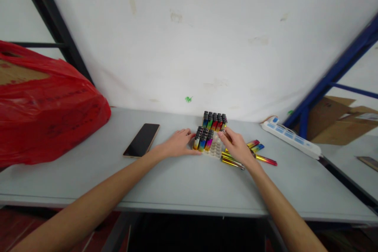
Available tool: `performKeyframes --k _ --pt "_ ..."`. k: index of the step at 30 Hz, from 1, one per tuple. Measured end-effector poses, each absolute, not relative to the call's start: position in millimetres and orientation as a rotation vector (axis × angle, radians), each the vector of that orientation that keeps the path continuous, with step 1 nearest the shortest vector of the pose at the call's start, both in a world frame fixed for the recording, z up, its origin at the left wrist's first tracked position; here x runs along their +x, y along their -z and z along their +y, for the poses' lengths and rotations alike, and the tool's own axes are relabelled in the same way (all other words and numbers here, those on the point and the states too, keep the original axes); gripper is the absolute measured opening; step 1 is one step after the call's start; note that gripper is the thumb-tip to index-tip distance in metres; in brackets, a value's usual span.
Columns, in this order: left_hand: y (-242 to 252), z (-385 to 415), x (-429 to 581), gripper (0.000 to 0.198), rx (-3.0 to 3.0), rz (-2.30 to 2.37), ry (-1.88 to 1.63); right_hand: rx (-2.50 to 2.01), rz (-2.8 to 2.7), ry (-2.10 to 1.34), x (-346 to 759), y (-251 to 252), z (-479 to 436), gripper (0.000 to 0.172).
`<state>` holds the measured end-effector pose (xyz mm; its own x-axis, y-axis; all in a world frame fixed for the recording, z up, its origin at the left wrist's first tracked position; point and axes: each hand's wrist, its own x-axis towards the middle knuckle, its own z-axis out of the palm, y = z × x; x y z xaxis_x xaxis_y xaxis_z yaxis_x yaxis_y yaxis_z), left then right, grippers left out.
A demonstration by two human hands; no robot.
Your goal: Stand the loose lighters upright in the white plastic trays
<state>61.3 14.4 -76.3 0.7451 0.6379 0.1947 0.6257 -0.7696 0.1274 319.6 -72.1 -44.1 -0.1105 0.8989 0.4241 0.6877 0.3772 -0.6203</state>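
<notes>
A pale tray (215, 150) with small round slots lies on the grey table, its left part filled with upright colourful lighters (203, 139) with black tops. My left hand (180, 143) rests at the tray's left side, thumb and fingers spread around its edge. Over the tray's right part, my right hand (233, 141) pinches a lighter, mostly hidden by the fingers. Behind stands another block of upright lighters (214, 120). Several loose lighters (265, 160) lie on the table beside and under my right hand.
A black phone (142, 140) lies left of my left hand. At the far left is a red plastic bag (53, 106). A white power strip (291, 138) lies at the right, near a blue frame and a cardboard box (344, 120). The white wall rises behind.
</notes>
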Motion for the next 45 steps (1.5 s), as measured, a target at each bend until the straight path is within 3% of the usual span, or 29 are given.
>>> performKeyframes --k 5,20,28,42,45 --pt "73.8 13.1 61.9 0.081 2.889 1.050 -0.322 -1.485 -1.783 -0.272 315.4 45.4 -71.4 0.050" --pt "74.2 12.9 61.4 0.082 2.880 1.030 -0.362 -1.304 -2.040 -0.285 321.6 38.5 -74.3 0.038" --pt "73.5 12.0 61.6 0.080 2.889 1.030 -0.377 -1.323 -2.193 -0.188 317.3 43.6 -73.7 0.052" --pt "73.6 12.7 61.4 0.081 2.867 1.035 -0.353 -1.350 -2.254 -0.273 332.8 46.8 -64.9 0.045" --pt "73.3 12.8 61.8 0.082 2.882 1.044 -0.346 -1.438 -2.076 -0.100 370.1 50.6 -56.5 0.039"
